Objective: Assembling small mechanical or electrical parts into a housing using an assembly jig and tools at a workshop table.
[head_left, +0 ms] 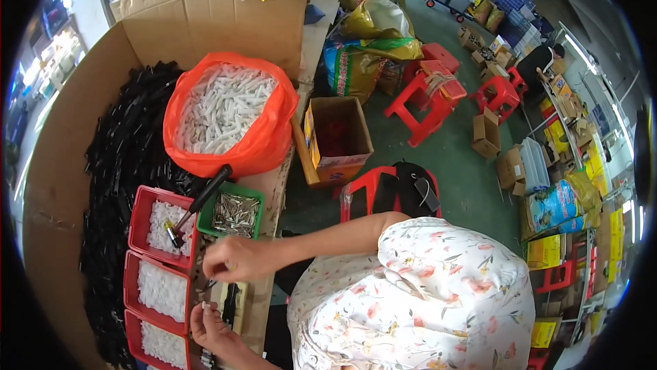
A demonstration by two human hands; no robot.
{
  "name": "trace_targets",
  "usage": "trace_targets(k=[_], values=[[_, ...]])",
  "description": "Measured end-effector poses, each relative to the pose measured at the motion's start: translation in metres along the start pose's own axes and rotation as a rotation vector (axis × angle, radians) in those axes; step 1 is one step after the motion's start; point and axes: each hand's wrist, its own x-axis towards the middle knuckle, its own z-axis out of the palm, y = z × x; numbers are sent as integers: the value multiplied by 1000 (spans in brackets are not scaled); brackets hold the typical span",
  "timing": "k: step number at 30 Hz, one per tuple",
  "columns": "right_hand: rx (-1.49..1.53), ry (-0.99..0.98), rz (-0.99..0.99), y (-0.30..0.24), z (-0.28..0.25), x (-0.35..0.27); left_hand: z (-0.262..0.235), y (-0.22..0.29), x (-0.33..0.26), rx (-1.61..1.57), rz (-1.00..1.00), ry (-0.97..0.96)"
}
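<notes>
My left hand is closed, pinching a small white piece between thumb and fingers. Just above it, my right hand has its fingers pinched together over the bench edge; what they hold is too small to make out. Close to both hands, a long black part lies in a pale block-like fixture. Beyond the right hand stands a green tray of small metal pieces. Three red trays with small white pieces line up beside the hands. A black-handled tool with a metal head rests across the farthest one.
Many long black parts are heaped along a cardboard wall. An orange-red bag of white pieces sits behind the trays. Beside the bench are an open carton, red stools and sacks. Another person is at the far right.
</notes>
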Motion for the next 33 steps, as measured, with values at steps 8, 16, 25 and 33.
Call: trace_targets(k=[8, 16, 25, 33], values=[[164, -46, -105, -1, 43, -5, 20, 26, -27, 517, 183, -143], [100, -82, -127, 3, 51, -8, 27, 27, -31, 587, 242, -83], [71, -112, -154, 8, 46, -10, 36, 37, -31, 612, 257, -180], [-48, -55, -263, 12, 47, -8, 35, 35, -40, 623, 289, -169]])
